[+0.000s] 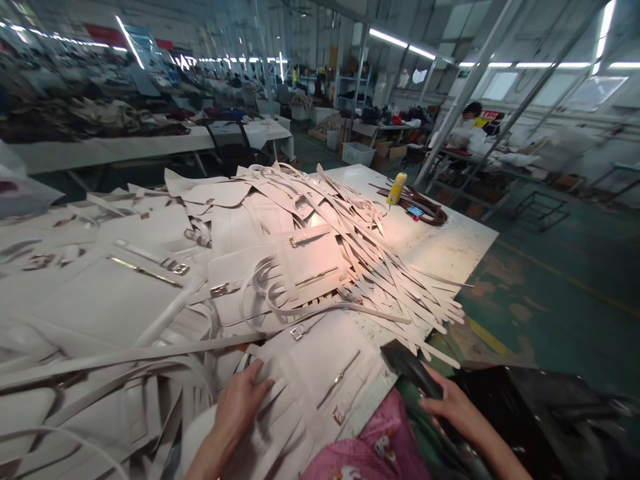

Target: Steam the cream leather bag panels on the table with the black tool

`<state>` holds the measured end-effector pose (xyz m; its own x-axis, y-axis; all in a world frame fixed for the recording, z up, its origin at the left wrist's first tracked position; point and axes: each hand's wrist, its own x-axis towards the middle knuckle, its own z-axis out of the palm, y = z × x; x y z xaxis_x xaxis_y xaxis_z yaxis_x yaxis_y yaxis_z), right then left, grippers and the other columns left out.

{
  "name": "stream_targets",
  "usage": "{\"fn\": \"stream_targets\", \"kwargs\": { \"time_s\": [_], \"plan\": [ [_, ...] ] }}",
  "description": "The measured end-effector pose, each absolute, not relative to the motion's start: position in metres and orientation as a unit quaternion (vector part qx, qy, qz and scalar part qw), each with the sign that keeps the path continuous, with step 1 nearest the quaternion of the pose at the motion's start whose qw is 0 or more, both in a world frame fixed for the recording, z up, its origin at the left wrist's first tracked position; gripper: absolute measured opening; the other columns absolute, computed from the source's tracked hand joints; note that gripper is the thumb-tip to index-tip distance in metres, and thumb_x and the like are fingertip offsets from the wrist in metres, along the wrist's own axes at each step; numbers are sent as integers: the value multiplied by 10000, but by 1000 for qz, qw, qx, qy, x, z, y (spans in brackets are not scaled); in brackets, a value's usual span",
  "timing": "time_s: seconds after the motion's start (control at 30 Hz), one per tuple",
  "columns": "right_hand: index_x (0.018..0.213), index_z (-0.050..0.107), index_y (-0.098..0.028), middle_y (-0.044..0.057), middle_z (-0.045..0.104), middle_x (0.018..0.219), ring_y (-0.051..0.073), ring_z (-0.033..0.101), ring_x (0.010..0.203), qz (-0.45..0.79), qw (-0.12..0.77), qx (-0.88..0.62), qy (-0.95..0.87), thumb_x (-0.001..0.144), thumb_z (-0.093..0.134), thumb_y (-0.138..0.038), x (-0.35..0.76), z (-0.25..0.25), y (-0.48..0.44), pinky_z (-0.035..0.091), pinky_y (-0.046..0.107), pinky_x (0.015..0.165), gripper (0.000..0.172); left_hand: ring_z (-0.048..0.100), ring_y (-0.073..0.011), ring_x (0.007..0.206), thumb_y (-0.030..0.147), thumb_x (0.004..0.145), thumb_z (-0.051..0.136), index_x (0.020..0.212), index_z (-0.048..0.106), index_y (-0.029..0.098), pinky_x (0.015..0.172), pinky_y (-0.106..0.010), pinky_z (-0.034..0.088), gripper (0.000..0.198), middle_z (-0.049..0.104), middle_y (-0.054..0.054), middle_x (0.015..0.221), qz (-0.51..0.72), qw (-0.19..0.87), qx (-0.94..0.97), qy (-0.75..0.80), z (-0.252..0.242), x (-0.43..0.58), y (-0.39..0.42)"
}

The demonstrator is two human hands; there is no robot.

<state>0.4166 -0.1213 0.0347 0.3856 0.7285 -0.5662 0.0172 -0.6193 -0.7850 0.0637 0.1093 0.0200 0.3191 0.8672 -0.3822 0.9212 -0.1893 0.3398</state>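
An off-white leather-like bag panel lies at the table's near edge, with metal buckles, a slim zipper and loose strips along its left side. My left hand grips it at that left side, thumb and fingers closed on the material. In my right hand is a black tool with a wide, flat nozzle, its fingers wrapped round the body. The nozzle points up and left, close to the panel's right edge. The tool's lower end is partly hidden by my hand and forearm.
Similar off-white bag pieces with buckles are heaped on the left. Long pale straps fan over the table. A yellow bottle stands by coiled brown straps. A black glossy covering lies at lower right. Another person sits far right.
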Motion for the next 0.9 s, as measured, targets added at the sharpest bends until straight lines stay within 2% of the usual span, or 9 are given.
{"fn": "stream_targets", "kwargs": {
  "time_s": [0.1, 0.23, 0.4, 0.6, 0.77, 0.9],
  "plan": [
    [1365, 231, -186, -70, 523, 539, 100, 432, 359, 513, 385, -728, -243, 611, 553, -219, 400, 35, -130, 353, 213, 352, 820, 604, -225, 857, 372, 751, 464, 974, 533, 233, 651, -244, 392, 272, 658, -14, 825, -30, 269, 736, 621, 24, 49, 111],
    [1355, 270, -154, -84, 509, 450, 104, 424, 340, 536, 365, -712, -268, 579, 541, -187, 382, 36, -109, 360, 207, 347, 823, 607, -230, 866, 376, 740, 483, 989, 545, 229, 654, -244, 406, 295, 664, -12, 823, -22, 282, 725, 628, 19, 39, 109],
    [1336, 300, -157, -80, 514, 406, 130, 465, 326, 543, 356, -704, -287, 568, 543, -174, 384, 18, -61, 377, 211, 325, 805, 593, -233, 927, 370, 742, 485, 1018, 534, 223, 682, -252, 401, 316, 662, -39, 917, -25, 286, 726, 624, 7, 36, 104],
    [1363, 198, -212, -89, 504, 495, 111, 467, 348, 481, 375, -740, -283, 650, 524, -244, 393, 8, -39, 379, 196, 314, 785, 607, -210, 821, 369, 744, 471, 845, 543, 226, 607, -229, 369, 189, 657, -20, 782, -28, 280, 733, 619, 8, 37, 100],
    [1307, 333, -161, -81, 512, 439, 130, 469, 316, 530, 342, -717, -296, 596, 534, -184, 382, 23, -65, 384, 216, 294, 740, 606, -245, 837, 383, 719, 483, 898, 548, 226, 617, -258, 364, 248, 659, -45, 809, -28, 267, 726, 633, -1, 37, 103],
    [1311, 328, -171, -91, 499, 424, 134, 473, 309, 526, 325, -724, -305, 583, 512, -163, 374, 16, -52, 387, 218, 299, 751, 605, -230, 811, 349, 672, 534, 880, 562, 210, 627, -250, 364, 252, 648, -31, 778, -18, 314, 725, 613, -2, 37, 107]
  ]
}}
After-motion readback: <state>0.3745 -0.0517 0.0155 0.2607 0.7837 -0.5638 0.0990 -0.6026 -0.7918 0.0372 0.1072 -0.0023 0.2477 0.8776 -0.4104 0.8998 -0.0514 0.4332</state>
